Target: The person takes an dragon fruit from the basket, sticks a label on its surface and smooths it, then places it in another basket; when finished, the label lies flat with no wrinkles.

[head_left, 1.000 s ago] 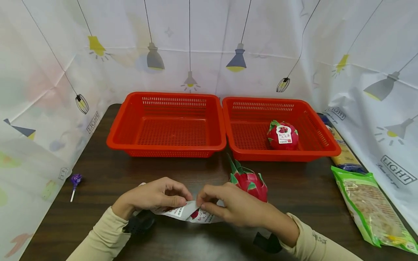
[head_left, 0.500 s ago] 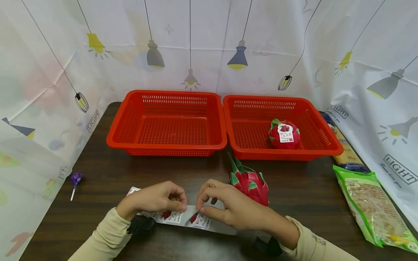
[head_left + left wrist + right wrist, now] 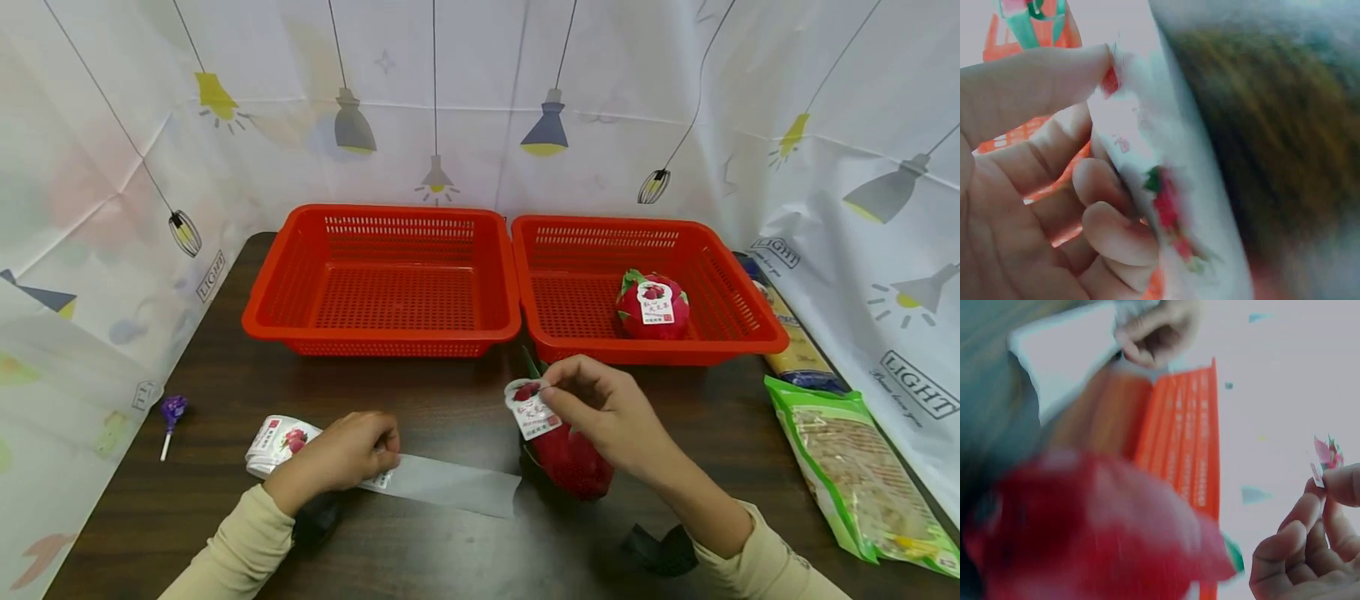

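Note:
My right hand [image 3: 611, 408] pinches the edge of a white sticker [image 3: 532, 408] printed with a red fruit. The sticker is above a red dragon fruit [image 3: 573, 462] on the table and hides part of it; whether they touch I cannot tell. Between thumb and fingers, my left hand [image 3: 341, 454] holds the strip of a sticker roll [image 3: 273, 442]. Bare backing paper [image 3: 457, 486] trails from that hand to the right. The left wrist view shows the thumb on the printed strip [image 3: 1166, 187]. In the right wrist view the dragon fruit [image 3: 1097, 531] is large and blurred.
Two red plastic baskets stand at the back, a left basket [image 3: 382, 346] and a right basket [image 3: 600, 352]. A labelled dragon fruit [image 3: 652, 307] sits in the right one. A purple lollipop [image 3: 173, 410] lies left. A green-edged food packet [image 3: 855, 471] and a yellow packet [image 3: 798, 346] lie right.
A sticker has come off the backing strip in my right hand, which has moved up and right to the dragon fruit. My left hand has shifted slightly left, still holding the strip.

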### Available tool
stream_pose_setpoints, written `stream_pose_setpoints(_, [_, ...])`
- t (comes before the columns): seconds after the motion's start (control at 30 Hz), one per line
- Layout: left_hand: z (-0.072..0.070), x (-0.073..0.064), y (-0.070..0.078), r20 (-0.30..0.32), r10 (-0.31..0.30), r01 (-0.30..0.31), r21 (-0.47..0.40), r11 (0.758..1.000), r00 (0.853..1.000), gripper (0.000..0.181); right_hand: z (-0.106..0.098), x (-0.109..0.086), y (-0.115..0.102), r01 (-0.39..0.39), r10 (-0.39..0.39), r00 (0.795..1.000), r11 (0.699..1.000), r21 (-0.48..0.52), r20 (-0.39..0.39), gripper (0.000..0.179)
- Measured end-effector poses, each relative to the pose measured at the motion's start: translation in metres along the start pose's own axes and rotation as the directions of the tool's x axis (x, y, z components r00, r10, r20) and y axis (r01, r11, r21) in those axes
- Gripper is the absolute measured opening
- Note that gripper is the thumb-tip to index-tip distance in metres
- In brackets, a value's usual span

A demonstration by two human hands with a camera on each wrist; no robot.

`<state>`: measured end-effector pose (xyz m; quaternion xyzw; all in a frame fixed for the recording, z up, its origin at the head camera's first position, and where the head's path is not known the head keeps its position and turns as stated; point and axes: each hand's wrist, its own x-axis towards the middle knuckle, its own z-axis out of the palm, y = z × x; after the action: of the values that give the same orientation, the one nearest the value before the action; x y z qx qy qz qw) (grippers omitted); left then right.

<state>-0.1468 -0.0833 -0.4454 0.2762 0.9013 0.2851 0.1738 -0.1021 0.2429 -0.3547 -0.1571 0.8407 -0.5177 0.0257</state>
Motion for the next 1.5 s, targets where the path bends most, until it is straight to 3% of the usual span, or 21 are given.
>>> stream_pose_setpoints(0.17, [0.001,-0.001,0.004,-0.013,-0.035,0.036,0.044,0.998,0.999,0.02,-0.022,-0.01,0.0,-0.083,0.078,0.99,0.996,-0.038,-0.115,0.012])
stream_pose_setpoints(0.33, [-0.002,0.005,0.012,-0.036,0.026,-0.024,0.056,0.998,0.999,0.019,-0.028,-0.019,0.002,-0.105,0.09,0.983,0.99,-0.089,-0.161,0.013])
stream_pose_setpoints(0.43, [-0.001,0.014,0.022,-0.081,0.081,-0.081,0.006,0.997,0.993,0.013,-0.025,-0.026,0.004,-0.108,0.081,0.979,0.984,-0.145,-0.186,0.012])
stream_pose_setpoints(0.53, [0.002,0.024,0.04,-0.146,0.129,-0.146,-0.111,0.983,0.981,0.005,-0.026,-0.032,0.005,-0.13,0.087,0.97,0.974,-0.183,-0.226,0.013])
stream_pose_setpoints(0.63, [0.008,0.034,0.061,-0.221,0.178,-0.229,-0.234,0.945,0.959,0.003,-0.031,-0.039,0.01,-0.16,0.114,0.959,0.973,-0.165,-0.258,0.015])
stream_pose_setpoints(0.7, [0.011,0.041,0.075,-0.248,0.178,-0.252,-0.311,0.916,0.952,0.007,-0.034,-0.044,0.016,-0.182,0.143,0.956,0.974,-0.135,-0.258,0.016])
stream_pose_setpoints(0.77, [0.015,0.047,0.089,-0.251,0.16,-0.249,-0.38,0.891,0.955,0.013,-0.032,-0.049,0.021,-0.2,0.169,0.954,0.974,-0.106,-0.249,0.016])
stream_pose_setpoints(0.9, [0.023,0.058,0.108,-0.172,0.132,-0.204,-0.517,0.831,0.976,0.026,-0.016,-0.056,0.027,-0.185,0.165,0.961,0.98,-0.073,-0.222,0.015])
stream_pose_setpoints(1.0, [0.031,0.063,0.113,-0.123,0.154,-0.197,-0.582,0.789,0.98,0.027,-0.004,-0.057,0.026,-0.134,0.114,0.971,0.988,-0.081,-0.211,0.012])
stream_pose_setpoints(1.13, [0.039,0.066,0.11,-0.123,0.161,-0.202,-0.625,0.754,0.979,0.018,0.008,-0.054,0.026,-0.033,-0.009,0.974,0.983,-0.183,-0.224,0.016])
stream_pose_setpoints(1.23, [0.045,0.07,0.106,-0.132,0.134,-0.188,-0.635,0.749,0.982,0.018,0.015,-0.052,0.028,0.056,-0.143,0.962,0.938,-0.342,-0.232,0.025])
stream_pose_setpoints(1.37, [0.052,0.075,0.101,-0.147,0.083,-0.159,-0.651,0.743,0.986,0.021,0.021,-0.05,0.03,0.139,-0.3,0.933,0.808,-0.573,-0.198,0.032])
stream_pose_setpoints(1.47, [0.057,0.079,0.098,-0.157,0.053,-0.145,-0.669,0.729,0.986,0.02,0.024,-0.049,0.031,0.161,-0.369,0.914,0.713,-0.682,-0.169,0.035])
stream_pose_setpoints(1.5, [0.058,0.08,0.098,-0.159,0.047,-0.143,-0.673,0.725,0.986,0.02,0.024,-0.048,0.032,0.165,-0.382,0.91,0.694,-0.701,-0.164,0.035])
